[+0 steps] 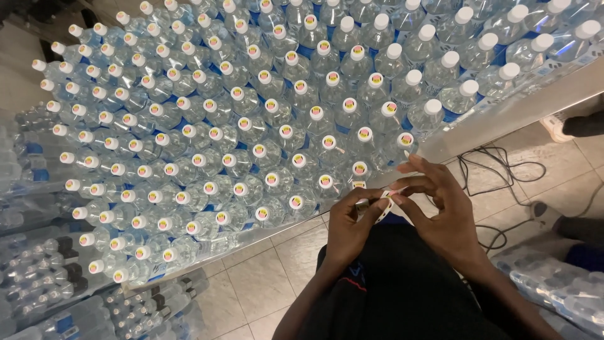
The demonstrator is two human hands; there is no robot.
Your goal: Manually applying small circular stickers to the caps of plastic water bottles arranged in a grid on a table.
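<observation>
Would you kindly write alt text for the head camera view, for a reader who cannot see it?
The person's left hand and right hand pinch a small white sticker strip together, beside a metal-edged table packed with clear plastic water bottles, most white caps carrying round stickers.

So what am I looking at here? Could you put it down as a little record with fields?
setting: table packed with upright water bottles
caps: white, most with a round sticker; far rows plain
left hand: pinching a white sticker strip
right hand: fingers on the same strip
floor: tiles, black cables
nearby: wrapped bottle packs on the floor
</observation>
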